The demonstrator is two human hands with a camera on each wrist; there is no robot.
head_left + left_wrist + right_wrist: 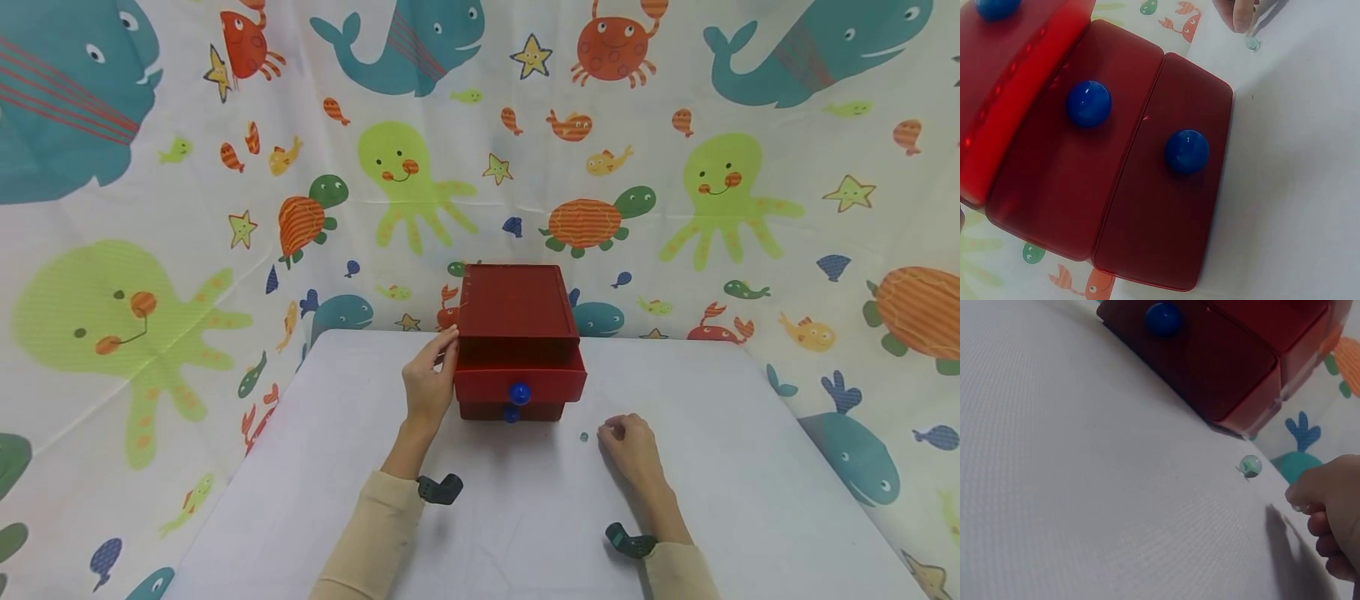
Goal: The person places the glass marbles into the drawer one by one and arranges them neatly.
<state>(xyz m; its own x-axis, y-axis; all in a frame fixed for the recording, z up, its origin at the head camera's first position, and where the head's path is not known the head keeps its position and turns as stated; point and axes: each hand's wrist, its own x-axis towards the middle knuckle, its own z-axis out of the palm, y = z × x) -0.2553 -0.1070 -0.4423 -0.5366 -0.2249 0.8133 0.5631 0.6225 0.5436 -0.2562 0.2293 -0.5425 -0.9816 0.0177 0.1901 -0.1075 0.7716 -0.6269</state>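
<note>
A red box of drawers [513, 300] with blue knobs [520, 393] stands on the table, its top drawer [487, 387] pulled out. My left hand [429, 387] rests against the box's left side with fairly straight fingers. To the right of the box, my right hand [632, 450] is raised a little over the table, thumb and fingers together. Between their tips shows a small clear glint, which looks like a glass marble [1299, 507]. Another greenish glass marble [1250, 465] lies on the table close to that hand, in front of the box's right corner.
The white table [487, 517] reaches back to a hanging cloth [517, 183] printed with sea animals, right behind the box. Dark wrist cameras [440, 489] are strapped to both wrists. Two lower drawers [1072, 162] are closed.
</note>
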